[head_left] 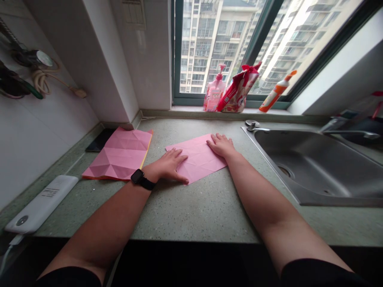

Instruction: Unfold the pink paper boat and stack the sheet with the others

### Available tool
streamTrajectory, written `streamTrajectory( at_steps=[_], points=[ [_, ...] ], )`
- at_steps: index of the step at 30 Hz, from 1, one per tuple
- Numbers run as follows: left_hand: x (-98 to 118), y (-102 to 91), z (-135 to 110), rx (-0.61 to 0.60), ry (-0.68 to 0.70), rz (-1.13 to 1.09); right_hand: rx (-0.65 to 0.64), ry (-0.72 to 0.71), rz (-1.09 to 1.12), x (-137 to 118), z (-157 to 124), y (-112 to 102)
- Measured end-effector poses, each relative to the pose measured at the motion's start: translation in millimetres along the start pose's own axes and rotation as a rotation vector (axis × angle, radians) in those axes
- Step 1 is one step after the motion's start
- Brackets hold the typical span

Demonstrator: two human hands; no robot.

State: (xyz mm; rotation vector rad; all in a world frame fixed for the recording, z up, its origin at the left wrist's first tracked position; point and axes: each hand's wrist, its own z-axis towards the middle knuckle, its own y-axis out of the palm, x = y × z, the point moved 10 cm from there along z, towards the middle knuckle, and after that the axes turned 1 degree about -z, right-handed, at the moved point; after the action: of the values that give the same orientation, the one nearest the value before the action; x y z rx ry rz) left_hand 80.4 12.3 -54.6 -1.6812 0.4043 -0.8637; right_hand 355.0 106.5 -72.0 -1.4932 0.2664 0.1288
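A pink sheet of paper (199, 157) with crease lines lies flat on the speckled green countertop (191, 215). My left hand (171, 165) rests on its left end, fingers spread, a black watch on the wrist. Over the sheet's right end lies my right hand (220, 145), its fingers stretched out and palm down. Both hands press on the paper without gripping it. To the left, a stack of creased pink paper (119, 153) shows yellow and orange edges underneath.
A white power bank (43, 203) with a cable sits at the left. Under the stack's corner is a dark flat object (100, 140). At right is a steel sink (314, 163). On the windowsill stand a pump bottle (214, 93), a red bag (239, 89) and an orange-white bottle (277, 93).
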Motion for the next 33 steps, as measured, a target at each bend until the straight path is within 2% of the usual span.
streamTrajectory(
  at_steps=[3, 5, 6, 8, 10, 12, 13, 15, 17, 20, 24, 26, 28, 30, 31, 33],
  points=[
    [1.1, 0.0, -0.1, 0.008, 0.019, -0.004, 0.094, 0.174, 0.057, 32.1, -1.3, -14.2],
    [1.1, 0.6, 0.3, 0.014, 0.028, -0.011, 0.246, 0.213, 0.108, 39.1, -6.3, -34.4],
    [0.8, 1.0, 0.6, 0.015, 0.028, -0.016, 0.33, 0.178, 0.124, 32.3, -10.3, -44.9],
    [-0.2, 2.5, 1.2, 0.01, 0.023, -0.021, 0.442, -0.008, 0.126, -4.9, -21.3, -57.2],
    [-0.2, 3.6, 1.6, 0.004, 0.022, -0.021, 0.349, -0.282, 0.102, -63.1, -33.7, -42.0],
    [1.4, 2.9, 1.7, 0.011, 0.031, -0.026, 0.17, -0.491, 0.064, -114.5, -49.3, -11.2],
    [2.0, 2.5, 1.8, 0.013, 0.033, -0.03, 0.081, -0.537, 0.04, -130.2, -55.1, 4.6],
    [1.5, 3.1, 2.0, 0.004, 0.023, -0.032, -0.041, -0.552, -0.005, -141.0, -59.7, 27.0],
    [-1.1, 5.1, 2.3, -0.017, -0.001, -0.023, -0.095, -0.524, -0.046, -130.2, -54.9, 34.3],
    [-2.9, 5.9, 2.6, -0.026, -0.012, -0.01, -0.093, -0.386, -0.079, -84.7, -33.8, 24.0],
    [-0.9, 4.5, 1.7, -0.029, -0.009, -0.006, -0.024, -0.039, -0.025, -3.5, -8.9, -1.3],
    [-0.8, 4.3, 0.9, -0.041, -0.029, -0.001, 0.032, 0.151, 0.016, 31.4, -6.8, -12.7],
    [-0.5, 4.8, 0.3, -0.062, -0.046, 0.005, 0.062, 0.319, 0.005, 55.5, -11.0, -20.2],
    [0.8, 5.2, 0.2, -0.077, -0.045, 0.008, 0.105, 0.398, -0.043, 61.1, -16.6, -28.5],
    [1.4, 5.3, 0.3, -0.082, -0.042, 0.009, 0.147, 0.377, -0.068, 54.2, -18.2, -33.6],
    [1.5, 5.1, 0.8, -0.083, -0.04, 0.01, 0.249, 0.191, -0.095, 18.8, -20.0, -41.7]
  ],
)
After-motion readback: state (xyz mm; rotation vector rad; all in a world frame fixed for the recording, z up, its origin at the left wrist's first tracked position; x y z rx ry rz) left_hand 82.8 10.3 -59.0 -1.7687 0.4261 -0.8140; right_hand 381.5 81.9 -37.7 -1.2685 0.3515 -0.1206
